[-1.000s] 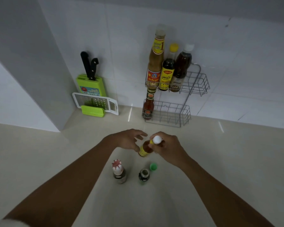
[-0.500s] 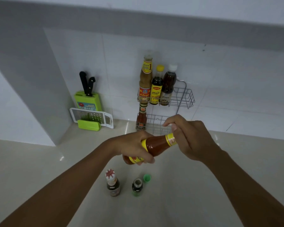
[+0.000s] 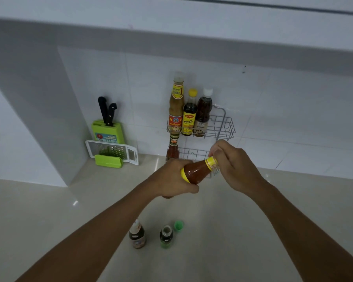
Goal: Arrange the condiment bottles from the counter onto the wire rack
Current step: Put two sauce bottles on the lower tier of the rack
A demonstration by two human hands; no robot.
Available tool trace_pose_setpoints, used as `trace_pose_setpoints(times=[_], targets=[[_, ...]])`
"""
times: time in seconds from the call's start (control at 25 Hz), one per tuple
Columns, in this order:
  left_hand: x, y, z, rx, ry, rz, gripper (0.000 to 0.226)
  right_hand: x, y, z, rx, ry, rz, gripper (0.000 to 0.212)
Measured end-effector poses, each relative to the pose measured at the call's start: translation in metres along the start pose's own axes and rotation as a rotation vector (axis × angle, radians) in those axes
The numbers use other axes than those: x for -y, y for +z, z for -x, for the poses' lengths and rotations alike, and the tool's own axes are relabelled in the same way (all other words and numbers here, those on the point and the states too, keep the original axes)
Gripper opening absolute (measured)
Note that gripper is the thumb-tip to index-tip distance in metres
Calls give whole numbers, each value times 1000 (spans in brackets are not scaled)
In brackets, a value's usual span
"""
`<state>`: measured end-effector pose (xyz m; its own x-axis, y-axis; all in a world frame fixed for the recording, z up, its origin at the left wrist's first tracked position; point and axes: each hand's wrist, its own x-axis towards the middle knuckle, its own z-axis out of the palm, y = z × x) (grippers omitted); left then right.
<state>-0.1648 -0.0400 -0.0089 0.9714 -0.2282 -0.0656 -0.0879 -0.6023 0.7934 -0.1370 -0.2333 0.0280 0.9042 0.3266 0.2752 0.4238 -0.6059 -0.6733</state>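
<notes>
1. Chili sauce bottle (image 3: pixel 198 171) now off the counter (image 3: pixel 253 231), tilted, held in the air in front of the wire rack (image 3: pixel 224 127); 1 s ago it sat on the counter.
2. Left hand (image 3: pixel 171 180) fingers wrapped round the body, right hand (image 3: pixel 234 165) fingers closed over the cap end.
3. Lower tier holds just one red bottle (image 3: pixel 172 149), so prob goes there next.
4. Two bottles left on the counter: brown bottle (image 3: pixel 137 236), green bottle (image 3: pixel 166 237) w/ its green cap (image 3: pixel 179 225) off beside it.

Dim and a bit grey all over. Small shiny spots on the counter (image 3: pixel 49 210) left of the arms. Bent lines near the edges. Soft, blurry bottles below the hands.
</notes>
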Motion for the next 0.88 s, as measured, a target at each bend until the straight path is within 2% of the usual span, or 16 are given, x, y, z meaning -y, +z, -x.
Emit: trace_pose_setpoints(times=[0.08, 0.28, 0.4, 0.52, 0.56, 0.6, 0.68, 0.72, 0.8, 0.88], targets=[[0, 1, -2, 24, 18, 41, 37, 2, 1, -4, -27, -97, -8, 28], [-3, 12, -3, -147, 56, -60, 42, 5, 6, -15, -144, -25, 13, 32], [-8, 17, -1, -250, 38, -237, 54, 3, 9, -18, -192, 48, 113, 41], [-10, 16, -4, -305, 57, -459, 60, -5, 15, -18, -182, 133, 126, 42], [-8, 11, -7, -278, 44, -496, 60, -8, 17, -20, -157, 198, 41, 39], [-5, 5, -11, -223, 16, -486, 60, -12, 20, -21, -124, 281, -170, 32], [1, -8, -25, -84, -52, -312, 59, -19, 24, -21, -17, 418, -746, 15], [6, -13, -34, -33, -73, -202, 60, -24, 29, -21, 50, 400, -890, 17], [14, -18, -49, 40, -65, -54, 66, -36, 39, -24, 157, 298, -852, 32], [28, -24, -63, 95, -39, 40, 74, -42, 48, -37, 158, 281, -708, 39]])
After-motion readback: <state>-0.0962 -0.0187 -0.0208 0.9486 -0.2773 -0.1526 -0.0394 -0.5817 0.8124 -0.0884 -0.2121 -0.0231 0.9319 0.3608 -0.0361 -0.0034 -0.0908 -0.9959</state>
